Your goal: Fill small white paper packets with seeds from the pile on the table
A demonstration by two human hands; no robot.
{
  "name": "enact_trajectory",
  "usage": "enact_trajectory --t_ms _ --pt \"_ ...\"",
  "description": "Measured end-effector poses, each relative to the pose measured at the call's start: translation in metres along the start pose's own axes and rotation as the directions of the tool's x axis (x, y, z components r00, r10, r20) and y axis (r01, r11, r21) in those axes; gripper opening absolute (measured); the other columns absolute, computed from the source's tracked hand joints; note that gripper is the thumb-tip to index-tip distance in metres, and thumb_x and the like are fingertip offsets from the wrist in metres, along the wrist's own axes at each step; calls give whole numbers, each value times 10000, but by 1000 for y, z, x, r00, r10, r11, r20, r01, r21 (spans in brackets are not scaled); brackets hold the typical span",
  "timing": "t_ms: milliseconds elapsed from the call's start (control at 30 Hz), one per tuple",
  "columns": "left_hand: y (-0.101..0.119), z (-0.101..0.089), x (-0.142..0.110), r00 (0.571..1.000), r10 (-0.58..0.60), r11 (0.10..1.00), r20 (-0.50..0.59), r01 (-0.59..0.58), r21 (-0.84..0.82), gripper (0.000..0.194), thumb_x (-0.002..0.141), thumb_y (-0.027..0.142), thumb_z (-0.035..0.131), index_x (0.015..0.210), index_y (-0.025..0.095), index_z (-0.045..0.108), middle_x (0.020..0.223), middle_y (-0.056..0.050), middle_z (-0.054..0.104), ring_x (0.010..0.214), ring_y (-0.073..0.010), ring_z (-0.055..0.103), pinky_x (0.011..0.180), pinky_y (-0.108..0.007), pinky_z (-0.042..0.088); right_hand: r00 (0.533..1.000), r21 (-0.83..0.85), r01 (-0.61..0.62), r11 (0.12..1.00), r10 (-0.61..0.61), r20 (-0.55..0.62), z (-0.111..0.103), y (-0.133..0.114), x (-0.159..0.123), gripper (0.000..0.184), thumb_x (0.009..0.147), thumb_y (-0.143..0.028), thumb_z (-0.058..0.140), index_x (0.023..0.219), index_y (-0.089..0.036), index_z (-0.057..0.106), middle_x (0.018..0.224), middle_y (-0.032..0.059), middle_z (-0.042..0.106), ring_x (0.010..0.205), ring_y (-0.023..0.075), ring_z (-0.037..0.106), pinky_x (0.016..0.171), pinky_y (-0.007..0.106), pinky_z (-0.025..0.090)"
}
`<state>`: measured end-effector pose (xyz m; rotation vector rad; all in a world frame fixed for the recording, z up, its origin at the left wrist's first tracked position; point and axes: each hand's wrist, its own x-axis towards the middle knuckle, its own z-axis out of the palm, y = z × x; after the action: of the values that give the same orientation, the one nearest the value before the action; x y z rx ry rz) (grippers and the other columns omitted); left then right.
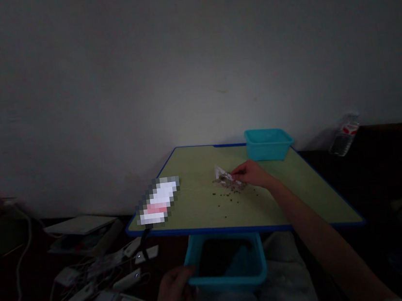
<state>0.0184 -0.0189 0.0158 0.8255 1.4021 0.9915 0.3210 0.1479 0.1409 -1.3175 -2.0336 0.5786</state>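
The grey wall point(191, 73) rises dim and plain behind a low surface point(195, 219), pale yellow-green with a blue edge. From where I stand, the person's right arm reaches in over the front edge, and the right hand point(253, 174) is clamped on a scrap point(222, 173), white and crumpled, near the middle of the surface. Small dark bits point(231, 200) lie scattered around and in front of the scrap, thickest close to the fingers. Below the front edge, the near bin point(227, 280), light blue and open, sits over the person's lap point(284, 267), and the left hand point(174, 288) is clamped on its rim at the near left corner. There is something dark inside that bin, but I can't make out what. The far bin point(267, 151), a similar blue, stands upright at the back right corner of the surface, well apart from the right hand. Over at the left front corner a bright screen point(159, 199), blurred into blocks, leans above a dark holder point(145, 238). White power strips point(127, 280) and tangled cables lie on the floor to the left, and on the far right a clear package point(345, 135) with red marks tilts near the wall.
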Motion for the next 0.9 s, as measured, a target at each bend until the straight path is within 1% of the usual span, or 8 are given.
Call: enact_trajectory --t_ms 100,200,367,467,633,900 --pt "-1 -1 1 1000 12 1000 9 -11 -21 375 613 432 639 374 203 462 235 73 374 222 -74 313 301 -203 197 999 -37 2 999 -1 37 -1 2 -1 239 720 -259 613 889 -137 731 724 38 706 596 127 587 542 206 398" --pt "-2 -1 2 1000 15 1000 5 -15 -11 388 609 433 639 356 202 456 235 72 373 221 -73 314 304 -205 206 997 -57 24 998 -20 70 5 1 -1 230 729 -263 608 887 -150 732 726 27 705 595 122 584 541 204 385" --pt "-1 -2 2 1000 -2 1000 3 2 16 379 612 449 637 376 200 474 243 71 366 236 -75 302 313 -206 189 994 -100 43 994 -33 100 14 -2 -1 205 735 -252 603 881 -187 733 779 24 716 638 133 594 588 217 398" --pt "-1 -2 0 1000 -4 1000 9 4 26 380 625 456 632 390 196 483 241 62 383 240 -77 305 319 -203 185 994 -90 59 994 -51 94 14 -2 -1 218 743 -257 597 899 -178 728 772 26 714 623 125 586 583 213 391" --pt "3 1 -2 1000 4 1000 1 -4 10 378 608 434 644 371 199 469 240 69 368 235 -75 304 315 -207 182 996 -109 66 992 -60 59 14 0 0 227 750 -266 593 904 -166 727 749 31 711 592 117 575 552 211 369" --pt "7 2 -5 1000 6 1000 13 -6 -2 382 628 423 627 370 197 459 237 65 387 223 -73 316 310 -199 194 997 -117 61 991 -53 63 21 2 -1 222 739 -253 593 905 -192 727 791 30 715 641 132 605 606 223 408"
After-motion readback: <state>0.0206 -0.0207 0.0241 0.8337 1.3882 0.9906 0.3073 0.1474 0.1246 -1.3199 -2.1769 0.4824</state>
